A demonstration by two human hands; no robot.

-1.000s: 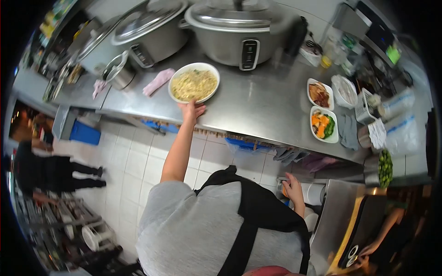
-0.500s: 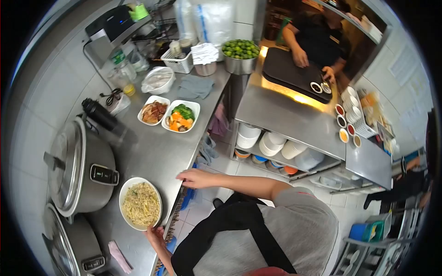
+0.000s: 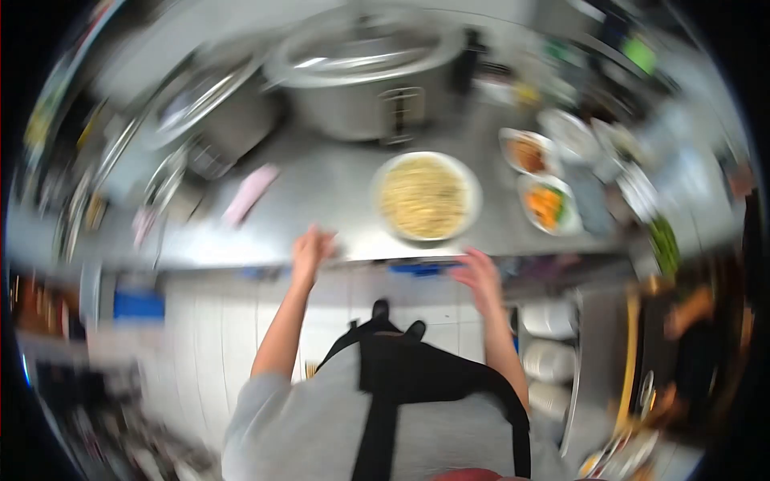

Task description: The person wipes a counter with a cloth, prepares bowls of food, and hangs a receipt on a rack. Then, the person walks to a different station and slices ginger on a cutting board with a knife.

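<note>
A white bowl of fried rice (image 3: 425, 196) sits on the steel counter, close to its front edge. To the left of the bowl, my left hand (image 3: 311, 250) hovers at the counter edge, fingers loosely apart and holding nothing, though blurred. My right hand (image 3: 479, 276) is just below and right of the bowl, open, its fingers spread and apart from the rim. Two white dishes stand farther right: one with brown sliced meat (image 3: 528, 152), the other with orange and green vegetables (image 3: 547, 205).
Behind the bowl stands a large lidded cooker (image 3: 361, 88), with a second cooker (image 3: 216, 112) to its left. A folded pink cloth (image 3: 250, 194) lies on the counter (image 3: 321, 180). Another person's arm (image 3: 688, 313) shows at the right, beyond stacked white containers (image 3: 552, 361).
The view has swung left to face the counter and cookers. My left hand has come away from the bowl's rim, and my right hand has left the counter edge.
</note>
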